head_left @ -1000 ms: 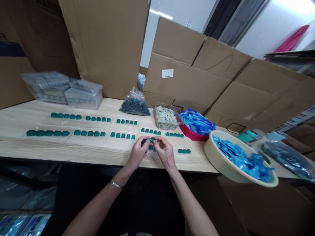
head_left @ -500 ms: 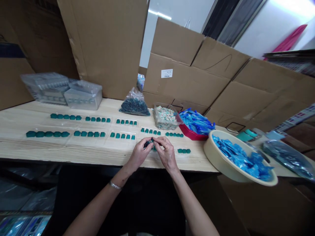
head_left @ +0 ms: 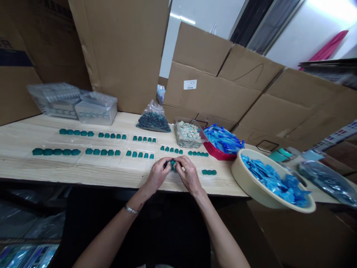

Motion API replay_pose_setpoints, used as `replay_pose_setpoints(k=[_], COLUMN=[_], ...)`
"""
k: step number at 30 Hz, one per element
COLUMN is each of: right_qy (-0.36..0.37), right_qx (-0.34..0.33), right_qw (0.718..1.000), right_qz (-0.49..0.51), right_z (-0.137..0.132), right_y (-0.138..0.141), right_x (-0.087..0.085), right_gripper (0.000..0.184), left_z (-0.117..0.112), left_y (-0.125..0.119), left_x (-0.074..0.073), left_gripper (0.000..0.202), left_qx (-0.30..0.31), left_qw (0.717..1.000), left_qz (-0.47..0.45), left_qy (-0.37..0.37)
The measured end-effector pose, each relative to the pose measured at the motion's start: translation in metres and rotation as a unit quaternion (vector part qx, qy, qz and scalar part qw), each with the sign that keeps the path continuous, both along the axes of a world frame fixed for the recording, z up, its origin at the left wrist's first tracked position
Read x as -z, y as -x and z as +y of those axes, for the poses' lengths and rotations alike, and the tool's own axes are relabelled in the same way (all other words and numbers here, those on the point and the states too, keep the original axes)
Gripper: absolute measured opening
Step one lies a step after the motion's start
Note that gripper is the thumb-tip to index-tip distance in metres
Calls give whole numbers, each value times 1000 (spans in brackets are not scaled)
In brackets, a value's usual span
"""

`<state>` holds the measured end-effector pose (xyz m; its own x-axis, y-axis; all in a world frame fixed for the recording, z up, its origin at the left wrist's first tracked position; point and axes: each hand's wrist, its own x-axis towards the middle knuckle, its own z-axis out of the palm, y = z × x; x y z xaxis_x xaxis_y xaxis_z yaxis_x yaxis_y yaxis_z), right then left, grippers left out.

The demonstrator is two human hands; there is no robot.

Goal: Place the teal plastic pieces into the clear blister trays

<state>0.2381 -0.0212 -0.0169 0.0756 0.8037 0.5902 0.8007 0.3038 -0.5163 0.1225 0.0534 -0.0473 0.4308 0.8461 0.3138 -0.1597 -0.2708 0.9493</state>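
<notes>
Near the table's front edge my left hand (head_left: 158, 173) is closed, with small dark pieces showing between its thumb and fingers. My right hand (head_left: 189, 173) meets it fingertip to fingertip, pinching around a small green piece (head_left: 173, 166); its exact shape is partly covered by my fingers. Clear shallow trays surround them, holding rows of small green blocks: one row (head_left: 170, 149) lies just behind my hands, another row (head_left: 139, 154) to the left, and a short row (head_left: 209, 172) to the right of my right hand.
Behind the trays stand a plastic bag of dark pieces (head_left: 153, 121), a clear box of pale chips (head_left: 189, 130) and a red tray of blue slim packets (head_left: 223, 156). A cream basin (head_left: 245, 178) of blue packets overhangs the front edge at right. Clear boxes (head_left: 96, 111) stand back left; cardboard (head_left: 206, 89) walls the rear.
My fingertips have lowered slightly and more of the green piece shows between them. The view has shifted a little; the trays and containers have stayed in place.
</notes>
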Motion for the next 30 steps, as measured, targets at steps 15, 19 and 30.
replay_pose_setpoints(k=[15, 19, 30], right_qy=[34, -13, 89], right_qx=[30, 72, 13], right_qw=[949, 984, 922], right_qz=[313, 163, 375], right_z=[9, 5, -1], right_y=[-4, -1, 0], right_x=[17, 19, 14], right_gripper=[14, 12, 27], left_z=[3, -6, -11], left_y=[1, 2, 3], left_x=[3, 0, 1], left_gripper=[18, 24, 21], left_qx=[4, 1, 11], left_qw=[1000, 1000, 998], left_qz=[-2, -24, 6], left_qy=[-4, 12, -65])
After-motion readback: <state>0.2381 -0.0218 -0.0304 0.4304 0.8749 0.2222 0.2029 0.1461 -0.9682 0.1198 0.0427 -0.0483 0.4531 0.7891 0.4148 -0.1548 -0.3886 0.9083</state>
